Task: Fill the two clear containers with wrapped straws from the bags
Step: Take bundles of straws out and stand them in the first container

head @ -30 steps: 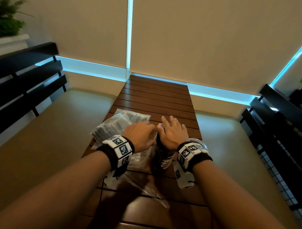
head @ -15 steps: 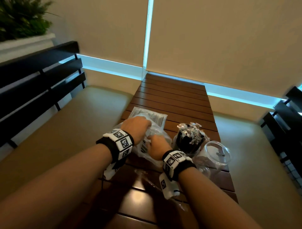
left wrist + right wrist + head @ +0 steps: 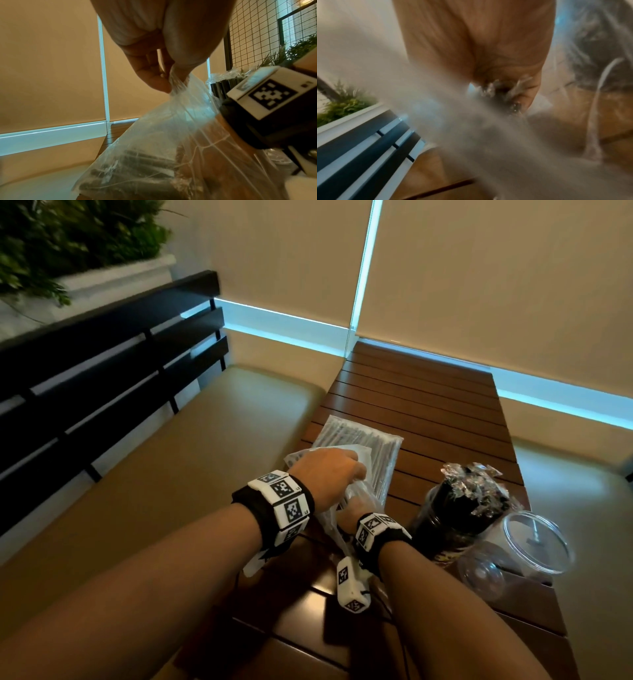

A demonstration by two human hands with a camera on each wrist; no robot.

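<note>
On the slatted wooden table (image 3: 428, 405), my left hand (image 3: 325, 470) pinches the mouth edge of an opened clear bag (image 3: 364, 498) and holds it up; the pinching left hand (image 3: 167, 83) and the bag (image 3: 163, 148) show from below. My right hand (image 3: 356, 508) reaches inside the bag. In the blurred right wrist view its fingers (image 3: 527, 86) curl round crinkled ends of wrapped straws (image 3: 498, 88). One clear container (image 3: 455, 518) stands full of dark wrapped straws. The other clear container (image 3: 537, 542) lies empty on its side at the right.
A sealed flat bag of straws (image 3: 373, 440) lies just beyond my hands. A small clear lid (image 3: 483, 573) lies by the empty container. Padded benches (image 3: 171, 474) flank the table, with a black slatted backrest (image 3: 102, 364) and a planter (image 3: 68, 244) at the left.
My right hand left the full container, moved left and went into the opened bag. My left hand stayed on the bag and lifted its edge. The view swung left.
</note>
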